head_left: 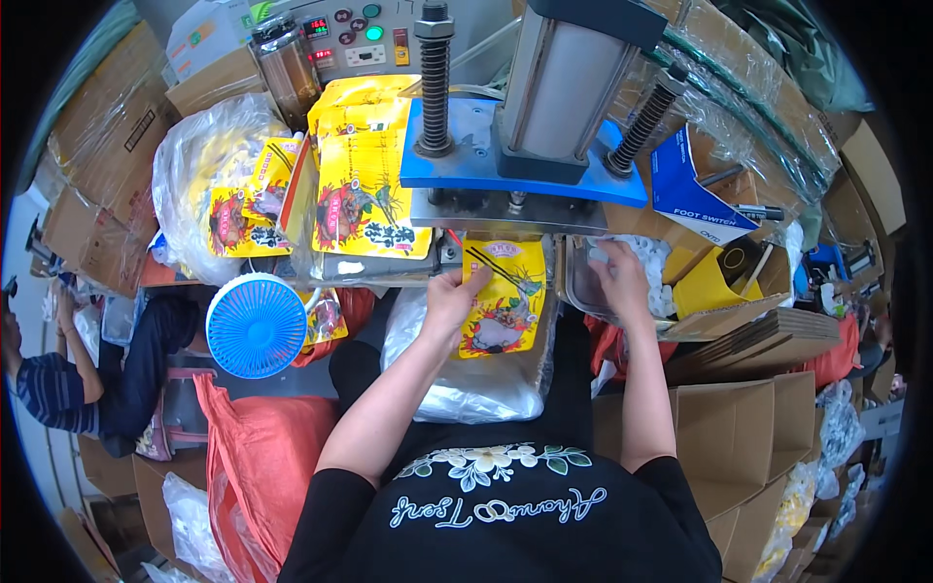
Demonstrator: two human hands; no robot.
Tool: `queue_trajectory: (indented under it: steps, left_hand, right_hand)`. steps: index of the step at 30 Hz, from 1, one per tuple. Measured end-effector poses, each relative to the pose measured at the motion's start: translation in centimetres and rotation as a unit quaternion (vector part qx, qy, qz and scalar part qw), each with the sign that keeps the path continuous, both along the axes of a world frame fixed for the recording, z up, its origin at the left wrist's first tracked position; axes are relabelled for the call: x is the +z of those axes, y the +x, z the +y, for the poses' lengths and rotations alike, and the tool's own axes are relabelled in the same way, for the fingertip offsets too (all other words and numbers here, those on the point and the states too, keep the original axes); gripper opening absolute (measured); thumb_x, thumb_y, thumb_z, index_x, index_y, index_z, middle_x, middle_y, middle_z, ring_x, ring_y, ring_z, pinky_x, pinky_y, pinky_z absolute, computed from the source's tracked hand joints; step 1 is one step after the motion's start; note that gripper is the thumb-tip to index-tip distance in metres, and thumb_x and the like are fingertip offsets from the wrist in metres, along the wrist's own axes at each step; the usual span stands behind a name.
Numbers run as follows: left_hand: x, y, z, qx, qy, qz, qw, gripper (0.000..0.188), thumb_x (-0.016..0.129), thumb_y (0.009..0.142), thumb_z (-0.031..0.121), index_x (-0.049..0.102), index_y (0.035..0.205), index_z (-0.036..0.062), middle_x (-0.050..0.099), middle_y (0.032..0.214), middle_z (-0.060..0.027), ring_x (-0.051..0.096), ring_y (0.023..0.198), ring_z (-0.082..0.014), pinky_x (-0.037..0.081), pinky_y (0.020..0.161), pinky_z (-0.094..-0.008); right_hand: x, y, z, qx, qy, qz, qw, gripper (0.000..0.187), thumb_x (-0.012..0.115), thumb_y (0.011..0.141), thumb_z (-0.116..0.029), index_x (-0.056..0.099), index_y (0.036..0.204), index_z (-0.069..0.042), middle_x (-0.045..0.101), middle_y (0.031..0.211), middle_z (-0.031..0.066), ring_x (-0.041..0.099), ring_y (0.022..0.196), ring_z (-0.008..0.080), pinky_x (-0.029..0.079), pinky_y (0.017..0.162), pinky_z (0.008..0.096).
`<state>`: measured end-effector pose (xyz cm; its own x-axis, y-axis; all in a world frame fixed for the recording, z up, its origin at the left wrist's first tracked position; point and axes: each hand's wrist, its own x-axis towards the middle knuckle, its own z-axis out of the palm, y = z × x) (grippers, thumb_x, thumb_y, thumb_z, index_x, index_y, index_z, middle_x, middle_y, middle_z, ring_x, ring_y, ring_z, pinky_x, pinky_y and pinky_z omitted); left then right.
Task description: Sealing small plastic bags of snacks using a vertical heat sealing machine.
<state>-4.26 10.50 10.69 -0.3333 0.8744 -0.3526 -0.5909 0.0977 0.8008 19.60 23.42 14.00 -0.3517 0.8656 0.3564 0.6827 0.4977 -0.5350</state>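
1. Just before the press (525,170), your left hand (450,309) pinches the left edge of a yellow pouch (503,309); a gap separates it from your right hand (622,279).
2. The pouch's long axis runs toward the press.
3. Near the press's right, your right fingers reach over a tray (579,290); whether they grip, I can't tell.
4. Left of the press: stacked pouches (360,175).

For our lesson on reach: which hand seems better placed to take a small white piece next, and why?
Probably the right hand: it is beside the small white pieces, whereas the left hand is farther away and grips a yellow pouch. Whether the right hand holds anything is unclear.
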Motion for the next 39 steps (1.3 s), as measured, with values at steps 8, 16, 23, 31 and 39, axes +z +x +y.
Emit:
queue_trajectory:
  steps: [8,16,23,31,39]
  left_hand:
    - [2.4,-8.7,-3.0,0.118,-0.011,0.743,0.659,0.076,0.077,0.074,0.023,0.043,0.140,0.0071,0.037,0.147,-0.0173,0.032,0.138,-0.0338,0.022,0.113,-0.0458]
    - [-0.4,-10.4,-6.9,0.137,0.008,0.754,0.643,0.033,0.068,0.079,0.011,0.066,0.112,0.0139,0.062,0.116,-0.0025,0.052,0.118,-0.0245,0.019,0.109,-0.0558]
    - [2.1,-4.1,-8.2,0.064,0.155,0.441,0.882,0.012,0.069,0.082,0.003,0.070,0.093,-0.0003,0.065,0.085,-0.0061,0.061,0.082,-0.0128,0.047,0.073,-0.0250]
    - [-1.8,1.3,-9.0,-0.069,0.084,0.356,0.928,0.016,0.072,0.082,0.011,0.071,0.092,-0.0008,0.065,0.080,-0.0058,0.059,0.073,-0.0105,0.045,0.065,-0.0255]
    - [-2.5,0.2,-8.6,-0.087,0.046,0.301,0.949,0.015,0.069,0.087,0.012,0.069,0.087,-0.0024,0.064,0.079,0.0006,0.056,0.074,-0.0042,0.045,0.065,-0.0214]
  right_hand:
    - [-1.4,-1.9,0.5,-0.002,0.131,-0.072,0.989,0.014,0.065,0.082,-0.011,0.066,0.095,-0.007,0.059,0.099,0.0140,0.059,0.092,0.0361,0.049,0.076,0.0436]
    - [-1.6,-0.3,0.8,0.022,0.061,0.070,0.995,0.013,0.062,0.088,-0.007,0.063,0.099,-0.002,0.054,0.094,0.0083,0.053,0.072,0.0173,0.044,0.065,0.0277]
    - [-0.5,1.4,-3.0,0.030,-0.175,0.276,0.945,0.022,0.068,0.085,-0.006,0.057,0.104,-0.004,0.056,0.088,-0.0005,0.052,0.070,0.0075,0.045,0.066,0.0211]
    - [5.7,-4.1,-9.1,0.269,-0.277,0.120,0.915,0.017,0.065,0.086,-0.004,0.065,0.102,-0.001,0.067,0.099,0.0041,0.061,0.088,0.0115,0.048,0.080,0.0254]
    - [1.4,-6.3,-8.2,0.260,-0.310,0.239,0.883,0.017,0.065,0.087,-0.006,0.063,0.102,-0.001,0.067,0.099,0.0051,0.062,0.090,0.0102,0.049,0.081,0.0248]
